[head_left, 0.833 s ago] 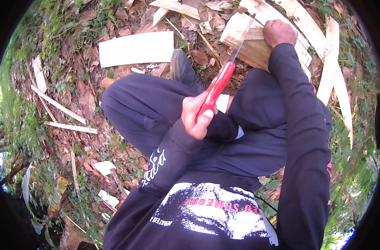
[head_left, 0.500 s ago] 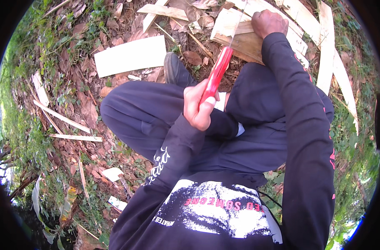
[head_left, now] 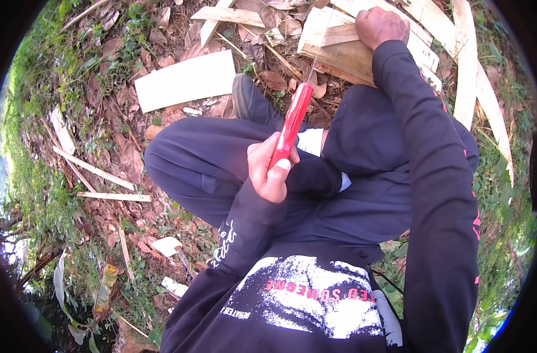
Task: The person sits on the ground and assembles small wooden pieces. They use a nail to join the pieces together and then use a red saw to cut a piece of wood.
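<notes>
Soft, even daylight falls on the leaf litter around the pale flat board (head_left: 186, 87), with no hard shadows. Fisheye bending grows away from it toward the black rim, where grass looks smeared, perhaps overexposed at left.

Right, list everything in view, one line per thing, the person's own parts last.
knife: one, red handle with a thin blade edge-on, held above the knees, blade reaching toward the block
wooden block: one, pale brown, on the ground at top centre
flat white board: one, white, on the leaves at upper left
wood slats: several, pale, spread at upper right
thin splinters: several, pale, scattered at left
dry leaves: many, brown, covering the ground
shoe: one, dark, beside the board
left hand: grip closed around the knife handle
right hand: pressed on the block's top
</notes>
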### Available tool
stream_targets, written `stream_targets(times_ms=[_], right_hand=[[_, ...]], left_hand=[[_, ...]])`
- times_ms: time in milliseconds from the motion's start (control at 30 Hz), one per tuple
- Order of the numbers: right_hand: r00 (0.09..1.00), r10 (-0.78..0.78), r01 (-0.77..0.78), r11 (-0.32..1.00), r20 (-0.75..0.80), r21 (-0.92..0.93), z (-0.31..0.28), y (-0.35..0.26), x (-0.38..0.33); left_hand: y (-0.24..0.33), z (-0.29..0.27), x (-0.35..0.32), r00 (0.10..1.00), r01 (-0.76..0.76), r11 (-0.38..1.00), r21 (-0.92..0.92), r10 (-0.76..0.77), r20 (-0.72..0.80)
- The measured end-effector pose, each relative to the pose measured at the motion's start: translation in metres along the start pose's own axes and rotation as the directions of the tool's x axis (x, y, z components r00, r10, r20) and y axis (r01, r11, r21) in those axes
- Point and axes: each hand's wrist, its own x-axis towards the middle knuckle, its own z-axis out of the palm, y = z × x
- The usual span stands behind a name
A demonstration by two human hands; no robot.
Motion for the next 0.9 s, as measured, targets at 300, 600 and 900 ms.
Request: stream_targets(times_ms=[300, 600, 900], right_hand=[[1.0, 0.006, -0.006, 1.0, -0.01, -0.003, 0.0, -0.003, -0.001], [1.0, -0.028, 0.028, 0.999, -0.004, -0.018, 0.003, 0.003, 0.002], [1.0, -0.004, 0.004, 1.0, 0.028, -0.013, -0.001, 0.0, 0.002]], left_hand=[[-0.003, 0.015, 0.019, 0.997, -0.005, 0.999, -0.054, 0.001, -0.078], [0.001, 0.008, -0.003, 0.999, 0.005, 1.0, -0.023, -0.006, -0.045], [-0.004, 0.007, 0.011, 0.999, 0.002, 1.0, 0.01, -0.003, 0.04]])
